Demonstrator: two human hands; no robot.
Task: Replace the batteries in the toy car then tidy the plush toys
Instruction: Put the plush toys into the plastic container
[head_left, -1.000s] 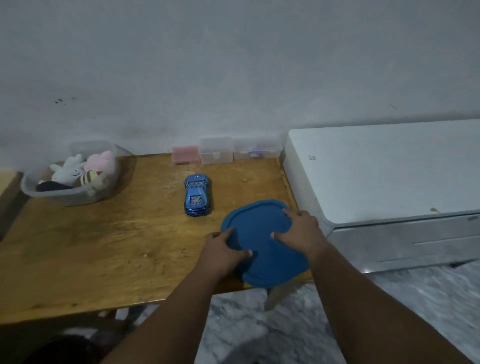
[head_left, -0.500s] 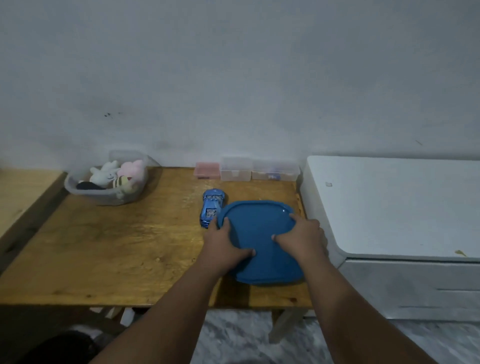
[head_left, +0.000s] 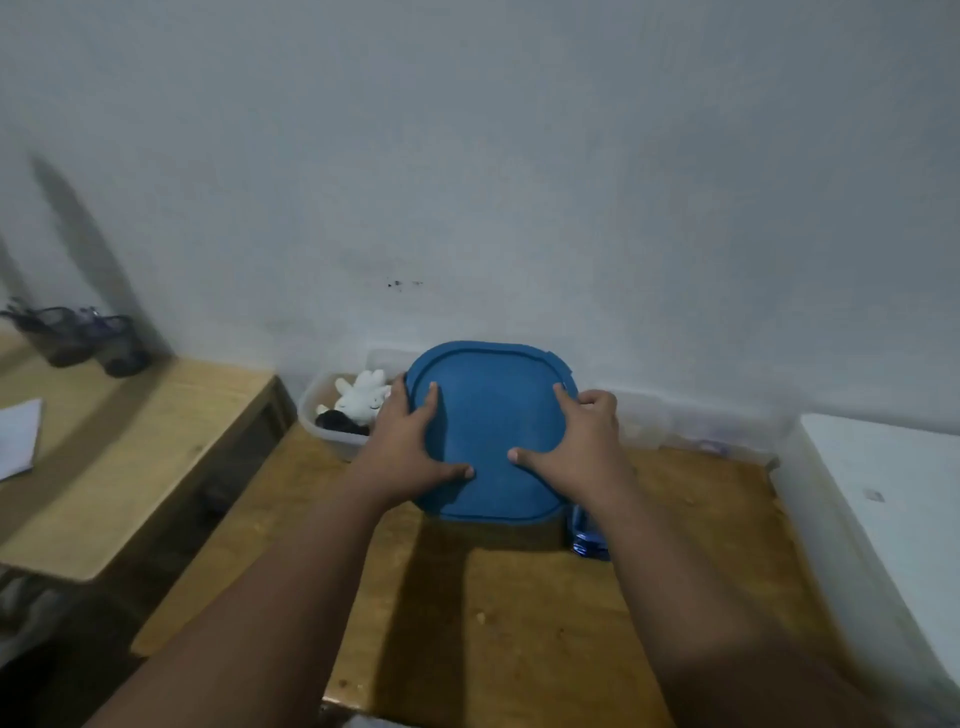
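I hold a blue plastic lid (head_left: 493, 415) in the air with both hands. My left hand (head_left: 410, 447) grips its left edge and my right hand (head_left: 576, 447) its right edge, thumbs on top. The lid hangs over the right part of a clear plastic bin (head_left: 332, 431) at the back of the wooden table (head_left: 519, 623). A white plush toy (head_left: 363, 397) and a dark plush (head_left: 340, 422) show in the bin's uncovered left side. The blue toy car (head_left: 589, 540) peeks out beside my right wrist, mostly hidden.
A white cabinet (head_left: 893, 499) stands against the table's right side. A lower wooden surface (head_left: 130, 441) at the left carries two dark mesh cups (head_left: 83, 340) and a sheet of paper (head_left: 18, 436). Clear small boxes (head_left: 701, 431) line the wall.
Both hands lifted the blue lid off the table's right front and carried it left and back, over the bin of plush toys. The view swung left.
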